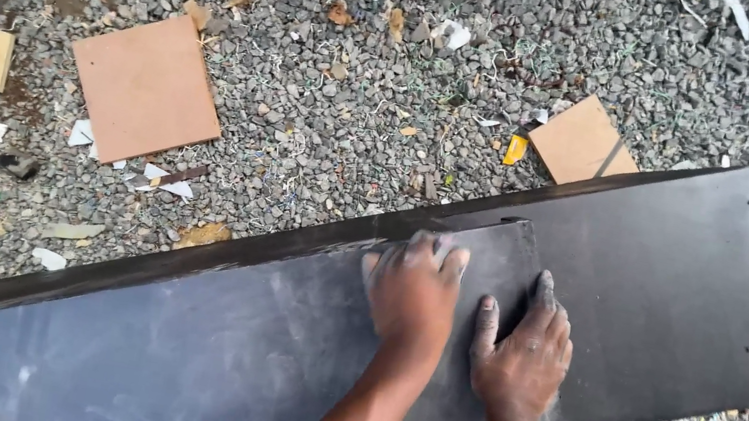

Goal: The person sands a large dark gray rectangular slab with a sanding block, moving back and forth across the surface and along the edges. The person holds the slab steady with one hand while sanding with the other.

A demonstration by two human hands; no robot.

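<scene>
Both hands lie flat with no closed grip: the left hand [413, 293] presses down on the top dark board [218, 357], its fingers near the far edge, and the right hand [523, 352] rests at that board's right end. This board sits low in the middle of the frame, on a bigger dark board [685, 293]. They look lined up along the far edge, and nothing seen joins them yet; brown wood squares [147, 86] lie on the gravel [338, 123] in the upper left.

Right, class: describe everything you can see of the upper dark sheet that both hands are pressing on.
The upper dark sheet is a flat, thin, grey-black panel, matt and dusty with pale smears. It lies on a larger dark board, its straight right edge ending near the middle of that board. Its near part runs out of view. The left hand lies flat on its top right corner; the right hand presses at its right edge. Gravel ground surrounds the boards.
</scene>
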